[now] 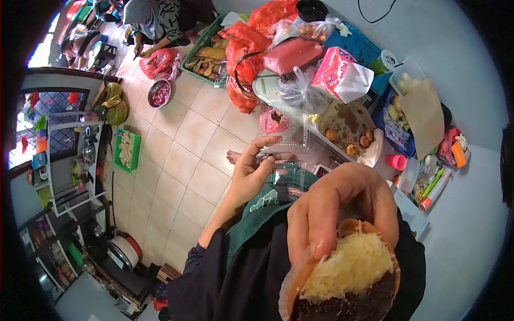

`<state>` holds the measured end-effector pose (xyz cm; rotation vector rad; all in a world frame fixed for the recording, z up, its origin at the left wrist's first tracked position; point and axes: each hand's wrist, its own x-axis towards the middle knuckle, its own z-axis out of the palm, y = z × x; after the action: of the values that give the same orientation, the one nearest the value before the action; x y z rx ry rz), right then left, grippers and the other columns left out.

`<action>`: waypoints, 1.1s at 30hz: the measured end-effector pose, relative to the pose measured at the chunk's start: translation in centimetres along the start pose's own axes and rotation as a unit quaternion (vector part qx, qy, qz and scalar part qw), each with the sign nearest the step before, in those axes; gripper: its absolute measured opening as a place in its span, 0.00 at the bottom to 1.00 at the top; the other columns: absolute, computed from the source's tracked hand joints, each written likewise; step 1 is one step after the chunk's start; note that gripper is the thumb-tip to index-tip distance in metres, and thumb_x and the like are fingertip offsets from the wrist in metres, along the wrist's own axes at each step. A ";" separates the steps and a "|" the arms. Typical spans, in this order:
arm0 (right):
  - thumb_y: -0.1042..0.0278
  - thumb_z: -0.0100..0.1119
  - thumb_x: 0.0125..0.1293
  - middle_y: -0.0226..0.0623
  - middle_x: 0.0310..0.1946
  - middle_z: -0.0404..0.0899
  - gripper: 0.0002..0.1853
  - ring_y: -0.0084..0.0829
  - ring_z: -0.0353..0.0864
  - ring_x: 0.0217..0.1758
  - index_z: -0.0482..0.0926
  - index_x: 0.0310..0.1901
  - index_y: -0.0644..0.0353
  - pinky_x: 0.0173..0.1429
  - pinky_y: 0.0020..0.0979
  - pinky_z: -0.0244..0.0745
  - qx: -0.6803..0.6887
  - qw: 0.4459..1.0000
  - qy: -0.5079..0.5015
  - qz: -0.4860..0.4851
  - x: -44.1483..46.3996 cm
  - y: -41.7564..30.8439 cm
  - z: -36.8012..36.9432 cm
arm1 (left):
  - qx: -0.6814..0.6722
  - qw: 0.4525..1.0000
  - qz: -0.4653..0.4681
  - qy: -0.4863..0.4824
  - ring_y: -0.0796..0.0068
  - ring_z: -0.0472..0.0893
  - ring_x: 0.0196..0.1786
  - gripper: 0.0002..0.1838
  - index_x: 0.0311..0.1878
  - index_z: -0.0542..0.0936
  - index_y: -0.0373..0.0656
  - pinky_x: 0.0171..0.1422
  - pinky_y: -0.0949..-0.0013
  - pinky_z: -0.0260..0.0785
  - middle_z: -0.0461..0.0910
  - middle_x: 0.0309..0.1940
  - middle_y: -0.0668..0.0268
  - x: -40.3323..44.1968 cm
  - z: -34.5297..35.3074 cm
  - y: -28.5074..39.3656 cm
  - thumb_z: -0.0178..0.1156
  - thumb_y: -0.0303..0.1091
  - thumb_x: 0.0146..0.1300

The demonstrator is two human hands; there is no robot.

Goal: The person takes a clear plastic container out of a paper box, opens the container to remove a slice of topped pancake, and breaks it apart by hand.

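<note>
Close to the camera, my right hand [348, 206] grips a round filled pancake [348, 265] by its edge. Shredded pale yellow topping covers its upper part, and dark chocolate-like topping the lower part. Further off, left of it, my left hand [251, 174] has its thumb and fingers closed on the edge of a clear plastic container [292, 174], over my lap. Part of the container blends with the things behind it. Beyond the hands, a paper-lined tray [342, 125] holds several small brown round pieces.
Red plastic bags [243, 51], a green crate [187, 61], a pink cup [396, 161] and a tissue pack [342, 75] stand around. On the tiled floor are a metal bowl [159, 94] and a green basket [127, 151]. Another person [155, 21] crouches at the top left.
</note>
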<state>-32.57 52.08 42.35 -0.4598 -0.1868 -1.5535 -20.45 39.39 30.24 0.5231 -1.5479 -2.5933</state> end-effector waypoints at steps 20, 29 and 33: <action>0.79 0.70 0.43 0.54 0.51 0.72 0.31 0.42 0.72 0.57 0.70 0.52 0.75 0.60 0.37 0.66 -0.035 0.999 -0.033 -0.007 11.3 3.2 -5.2 | 0.003 1.000 0.014 -0.013 0.63 0.76 0.58 0.20 0.62 0.63 0.36 0.51 0.67 0.78 0.67 0.61 0.59 1.1 -11.6 6.4 0.43 0.18 0.67; 0.80 0.69 0.44 0.57 0.49 0.73 0.29 0.44 0.74 0.54 0.70 0.50 0.76 0.58 0.37 0.67 -0.011 0.999 -0.052 0.000 18.0 6.9 -8.7 | -0.003 0.999 0.027 0.020 0.65 0.76 0.57 0.20 0.62 0.64 0.36 0.50 0.68 0.78 0.68 0.60 0.59 -1.4 -18.7 8.3 0.44 0.18 0.67; 0.81 0.68 0.45 0.57 0.48 0.73 0.27 0.44 0.74 0.54 0.71 0.49 0.76 0.57 0.37 0.67 0.006 0.998 -0.060 0.038 21.1 8.6 -10.2 | -0.020 0.997 0.039 0.058 0.66 0.76 0.57 0.20 0.62 0.65 0.37 0.50 0.68 0.77 0.67 0.61 0.60 -3.2 -21.5 8.9 0.44 0.18 0.67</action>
<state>-25.37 28.29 40.14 -0.5449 -0.2674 -1.4519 -11.32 17.73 29.44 0.5851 -1.4486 -2.4830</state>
